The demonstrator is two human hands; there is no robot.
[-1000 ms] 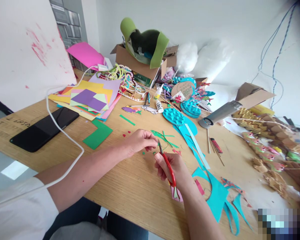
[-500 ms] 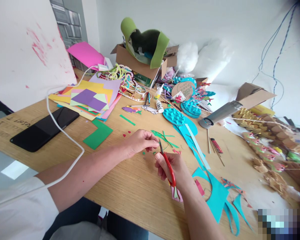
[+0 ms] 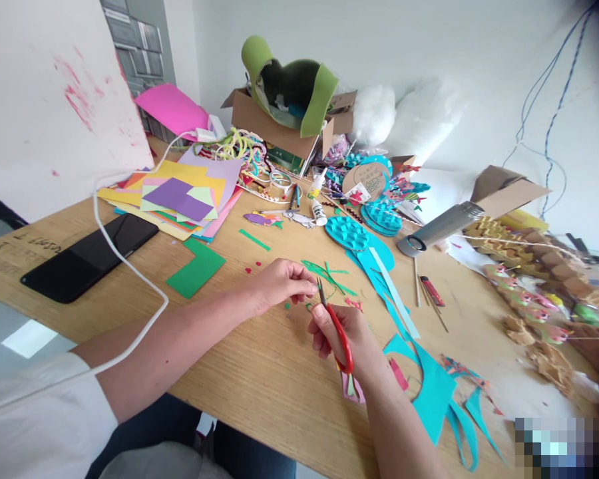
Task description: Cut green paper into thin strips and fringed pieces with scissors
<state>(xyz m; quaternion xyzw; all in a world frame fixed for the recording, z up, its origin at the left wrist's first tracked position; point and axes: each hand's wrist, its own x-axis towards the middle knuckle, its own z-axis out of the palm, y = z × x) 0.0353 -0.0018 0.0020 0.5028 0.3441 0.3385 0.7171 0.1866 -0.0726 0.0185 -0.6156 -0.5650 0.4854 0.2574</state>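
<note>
My right hand (image 3: 342, 329) grips a pair of scissors (image 3: 338, 332) with red handles, its narrow blades pointing up and away from me. Just left of the blade tips, my left hand (image 3: 288, 286) is closed in a pinch; whatever is between its fingertips is too small to make out. Thin green paper strips (image 3: 329, 274) lie on the table right behind the blades. Tiny red and green scraps are scattered round both hands. A green paper piece (image 3: 196, 269) rests left of my left hand. Under the scissor handles is a pink paper piece (image 3: 353, 388).
A black phone (image 3: 90, 256) and a paper stack (image 3: 180, 193) lie at the left, with a white cable (image 3: 147, 283) passing over my left arm. Blue scraps (image 3: 434, 386) spread at the right, near a metallic cylinder (image 3: 442, 229). Behind are glue bottles (image 3: 319, 213) and a cardboard box (image 3: 279, 126).
The scissors and my right hand have shifted very slightly, and the blades look a little more apart at the tips. My left hand has stayed in place.
</note>
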